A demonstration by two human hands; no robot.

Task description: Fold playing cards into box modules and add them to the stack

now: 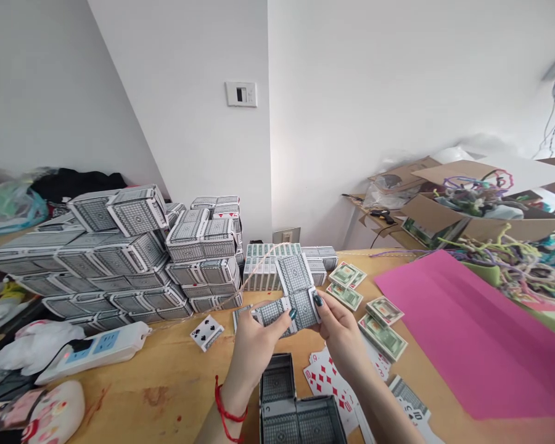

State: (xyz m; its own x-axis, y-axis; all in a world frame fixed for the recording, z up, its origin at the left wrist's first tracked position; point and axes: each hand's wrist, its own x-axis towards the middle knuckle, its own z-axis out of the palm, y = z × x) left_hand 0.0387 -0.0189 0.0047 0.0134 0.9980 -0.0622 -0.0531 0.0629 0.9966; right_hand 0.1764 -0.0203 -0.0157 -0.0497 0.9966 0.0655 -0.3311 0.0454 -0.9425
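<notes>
Head view: held cards (295, 274) partly hide apparent bundles (261, 271).

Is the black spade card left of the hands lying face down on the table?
No, the spade card lies on the table with its black spade pips showing.

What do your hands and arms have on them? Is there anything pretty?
My left hand and right hand are bare, with no gloves. The thumbnails are painted a shiny dark teal. A bright red braided-looking string bracelet with loose ends circles my left wrist. My right wrist has no bracelet, and no sleeves show on either forearm.
</notes>
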